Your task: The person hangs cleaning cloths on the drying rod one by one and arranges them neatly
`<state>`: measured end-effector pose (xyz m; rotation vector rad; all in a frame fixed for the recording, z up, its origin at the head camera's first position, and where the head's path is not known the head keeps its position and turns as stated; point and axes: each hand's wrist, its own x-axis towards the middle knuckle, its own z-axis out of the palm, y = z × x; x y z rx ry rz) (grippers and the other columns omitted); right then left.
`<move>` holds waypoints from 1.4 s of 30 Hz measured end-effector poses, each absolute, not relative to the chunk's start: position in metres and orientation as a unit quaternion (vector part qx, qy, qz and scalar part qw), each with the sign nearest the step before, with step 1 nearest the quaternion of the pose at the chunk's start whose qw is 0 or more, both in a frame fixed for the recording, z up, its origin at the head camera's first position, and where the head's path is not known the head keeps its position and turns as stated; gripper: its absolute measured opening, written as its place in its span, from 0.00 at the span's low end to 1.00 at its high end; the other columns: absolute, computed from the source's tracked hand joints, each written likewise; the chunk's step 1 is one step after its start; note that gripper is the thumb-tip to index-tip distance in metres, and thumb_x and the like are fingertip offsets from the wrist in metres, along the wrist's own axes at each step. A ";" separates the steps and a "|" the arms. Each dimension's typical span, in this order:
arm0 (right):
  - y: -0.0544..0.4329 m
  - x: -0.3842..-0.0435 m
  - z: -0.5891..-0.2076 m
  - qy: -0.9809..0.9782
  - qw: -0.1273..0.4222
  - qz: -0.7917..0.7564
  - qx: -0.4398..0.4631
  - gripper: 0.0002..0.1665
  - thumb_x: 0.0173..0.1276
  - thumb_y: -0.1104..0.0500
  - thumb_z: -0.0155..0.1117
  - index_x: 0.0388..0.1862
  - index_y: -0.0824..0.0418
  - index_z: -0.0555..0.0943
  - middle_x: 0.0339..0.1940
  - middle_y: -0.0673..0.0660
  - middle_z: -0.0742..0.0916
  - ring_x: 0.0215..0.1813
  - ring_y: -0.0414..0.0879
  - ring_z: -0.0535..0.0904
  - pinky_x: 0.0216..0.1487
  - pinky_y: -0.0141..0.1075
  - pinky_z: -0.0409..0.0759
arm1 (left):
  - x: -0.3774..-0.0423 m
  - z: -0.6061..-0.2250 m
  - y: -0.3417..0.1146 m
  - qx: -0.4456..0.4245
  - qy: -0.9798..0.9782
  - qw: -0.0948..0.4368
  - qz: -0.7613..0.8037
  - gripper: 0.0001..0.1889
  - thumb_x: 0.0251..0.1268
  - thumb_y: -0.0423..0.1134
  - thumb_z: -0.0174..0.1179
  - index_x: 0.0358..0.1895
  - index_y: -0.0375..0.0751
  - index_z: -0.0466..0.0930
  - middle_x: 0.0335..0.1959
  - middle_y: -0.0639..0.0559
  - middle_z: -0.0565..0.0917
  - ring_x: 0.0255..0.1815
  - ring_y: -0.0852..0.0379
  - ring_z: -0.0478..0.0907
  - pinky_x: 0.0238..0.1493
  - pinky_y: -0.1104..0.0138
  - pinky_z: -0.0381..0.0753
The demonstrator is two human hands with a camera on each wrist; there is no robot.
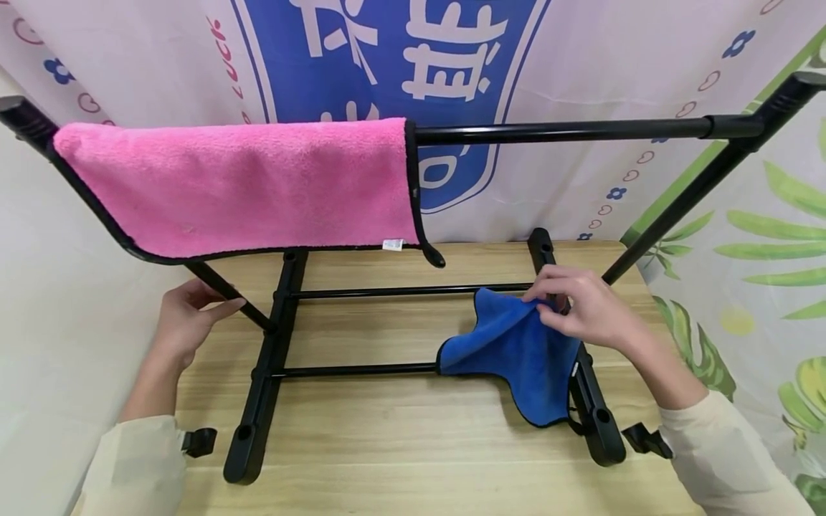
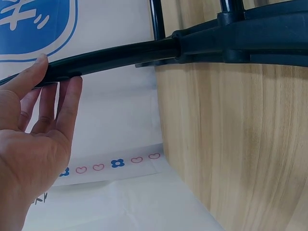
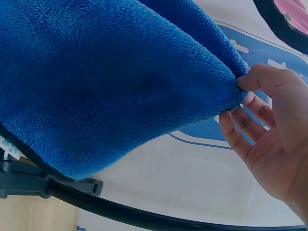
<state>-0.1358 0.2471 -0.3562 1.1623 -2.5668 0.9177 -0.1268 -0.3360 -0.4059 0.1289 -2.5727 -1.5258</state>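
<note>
A black drying rack (image 1: 587, 131) stands on the wooden table. At its left side my left hand (image 1: 187, 319) holds the slanting side post (image 2: 115, 55), thumb on one side and fingers on the other. My right hand (image 1: 577, 301) pinches a blue towel (image 1: 516, 358) between thumb and fingers, and the cloth hangs down in folds near the rack's right foot. In the right wrist view the pinched point of the blue towel (image 3: 144, 86) is between my right hand's (image 3: 274, 130) fingertips. A pink towel (image 1: 245, 190) with black edging hangs over the left part of the top bar.
Two thin lower crossbars (image 1: 361, 370) join the left foot (image 1: 258, 408) and right foot (image 1: 596, 423) of the rack on the wooden table (image 1: 387, 444). Behind stands a printed white and blue cloth (image 1: 581, 57). A leaf-patterned cloth (image 1: 774, 287) covers the right side.
</note>
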 end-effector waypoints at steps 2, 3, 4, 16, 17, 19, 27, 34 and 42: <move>0.249 -0.137 -0.352 -0.859 0.104 0.314 0.391 0.20 0.53 0.79 0.70 0.38 0.59 0.90 0.35 0.47 0.85 0.27 0.35 0.74 0.23 0.28 0.73 | -0.126 -0.405 -0.336 0.043 -0.858 0.075 -0.507 0.08 0.65 0.31 0.71 0.43 0.37 0.84 0.31 0.68 0.84 0.35 0.69 0.81 0.35 0.79 0.80; 0.249 -0.137 -0.350 -0.857 0.111 0.317 0.391 0.20 0.53 0.80 0.70 0.38 0.59 0.90 0.35 0.48 0.85 0.27 0.35 0.74 0.23 0.27 0.72 | -0.126 -0.405 -0.336 0.042 -0.857 0.075 -0.508 0.07 0.65 0.31 0.72 0.43 0.38 0.84 0.31 0.68 0.85 0.35 0.69 0.81 0.36 0.79 0.80; 0.250 -0.137 -0.348 -0.856 0.116 0.319 0.390 0.20 0.52 0.80 0.70 0.37 0.60 0.90 0.35 0.48 0.85 0.28 0.36 0.75 0.24 0.26 0.72 | -0.126 -0.405 -0.336 0.041 -0.856 0.076 -0.509 0.07 0.65 0.31 0.71 0.43 0.38 0.84 0.31 0.68 0.85 0.35 0.69 0.81 0.36 0.79 0.80; 0.253 -0.144 -0.326 -0.845 0.191 0.318 0.384 0.19 0.51 0.82 0.70 0.37 0.64 0.90 0.36 0.54 0.87 0.33 0.40 0.77 0.33 0.23 0.72 | -0.125 -0.406 -0.335 0.041 -0.856 0.080 -0.508 0.08 0.66 0.30 0.70 0.45 0.35 0.83 0.34 0.69 0.85 0.38 0.70 0.81 0.38 0.80 0.79; 0.253 -0.144 -0.325 -0.844 0.196 0.321 0.383 0.19 0.51 0.82 0.70 0.37 0.64 0.90 0.36 0.54 0.87 0.33 0.40 0.77 0.33 0.23 0.72 | -0.125 -0.406 -0.334 0.041 -0.858 0.083 -0.505 0.08 0.67 0.30 0.70 0.45 0.34 0.83 0.34 0.69 0.84 0.38 0.70 0.81 0.38 0.80 0.79; 0.254 -0.144 -0.322 -0.841 0.202 0.328 0.380 0.19 0.51 0.82 0.69 0.37 0.64 0.90 0.36 0.55 0.88 0.33 0.40 0.77 0.33 0.23 0.72 | -0.124 -0.406 -0.333 0.041 -0.862 0.089 -0.497 0.09 0.67 0.31 0.69 0.46 0.32 0.82 0.34 0.69 0.84 0.39 0.71 0.81 0.39 0.81 0.78; 0.257 -0.143 -0.314 -0.839 0.215 0.341 0.366 0.18 0.51 0.82 0.70 0.37 0.65 0.91 0.35 0.55 0.88 0.33 0.37 0.77 0.33 0.21 0.73 | -0.120 -0.411 -0.332 0.009 -0.853 0.125 -0.507 0.08 0.66 0.27 0.68 0.45 0.31 0.82 0.36 0.67 0.85 0.40 0.71 0.82 0.39 0.81 0.80; 0.258 -0.143 -0.313 -0.838 0.218 0.350 0.358 0.18 0.50 0.81 0.70 0.37 0.65 0.91 0.35 0.56 0.88 0.34 0.36 0.77 0.33 0.20 0.72 | -0.119 -0.414 -0.335 0.008 -0.819 0.131 -0.558 0.06 0.64 0.22 0.67 0.42 0.26 0.82 0.34 0.65 0.86 0.40 0.70 0.84 0.39 0.80 0.83; 0.259 -0.145 -0.314 -0.831 0.234 0.356 0.359 0.17 0.50 0.81 0.71 0.36 0.66 0.90 0.34 0.56 0.88 0.34 0.35 0.77 0.33 0.20 0.72 | -0.119 -0.413 -0.337 0.013 -0.798 0.134 -0.587 0.05 0.62 0.21 0.68 0.40 0.29 0.85 0.32 0.64 0.89 0.37 0.71 0.86 0.38 0.78 0.84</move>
